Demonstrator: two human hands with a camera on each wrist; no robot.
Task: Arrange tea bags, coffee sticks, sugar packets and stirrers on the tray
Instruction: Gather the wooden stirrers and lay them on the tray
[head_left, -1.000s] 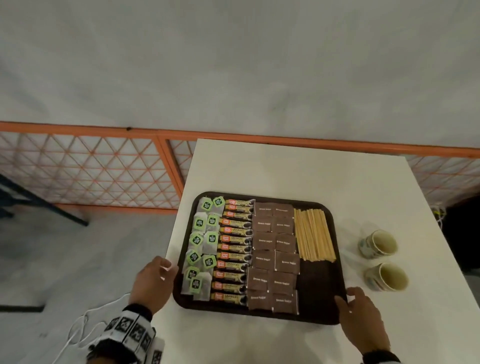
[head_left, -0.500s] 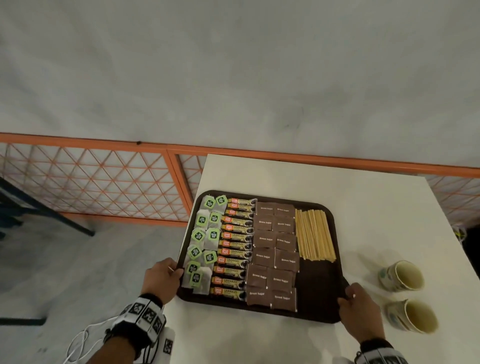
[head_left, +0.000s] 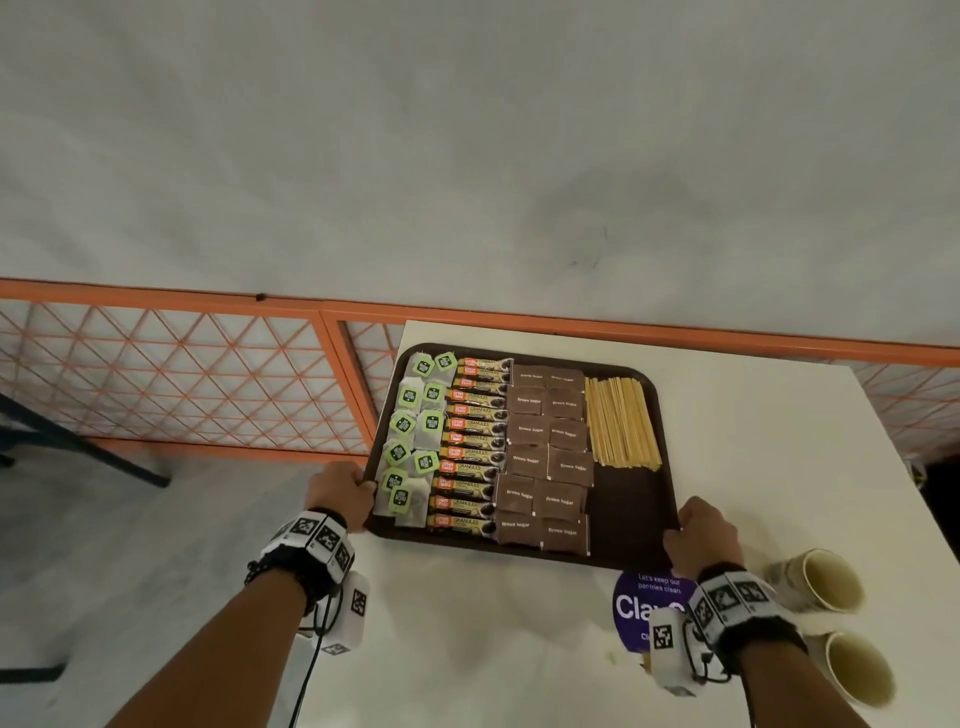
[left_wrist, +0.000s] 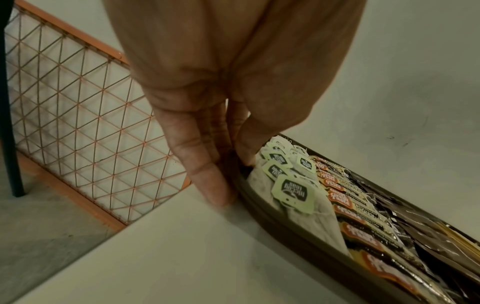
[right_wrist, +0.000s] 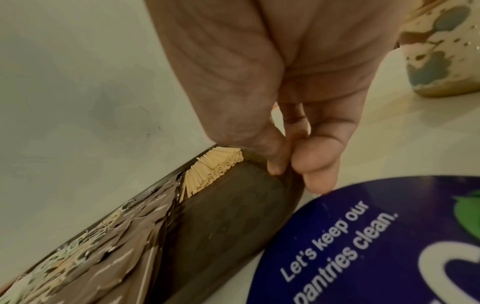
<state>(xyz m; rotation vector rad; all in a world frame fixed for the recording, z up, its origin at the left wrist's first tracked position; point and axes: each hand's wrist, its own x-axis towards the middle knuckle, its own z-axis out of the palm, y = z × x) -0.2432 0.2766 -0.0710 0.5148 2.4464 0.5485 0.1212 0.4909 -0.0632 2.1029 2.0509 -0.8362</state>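
Both forearms reach forward to a dark brown tray (head_left: 631, 514) resting on the white bench (head_left: 753, 431). The left hand (head_left: 337, 491) grips the tray's near-left rim — thumb over the lip beside the tea bags (head_left: 413, 441), fingers pressed along the outer wall. The right hand (head_left: 701, 535) pinches the near-right corner, thumb inside the rim, fingers curled outside. On the tray, left to right: tea bags, coffee sticks (head_left: 475, 447), brown sugar packets (head_left: 548, 454), and wooden stirrers (head_left: 621, 421) at the far right. Two cups (head_left: 826, 579) lie on their sides beside the right wrist — near a blue round sticker (head_left: 641, 605) on the bench.
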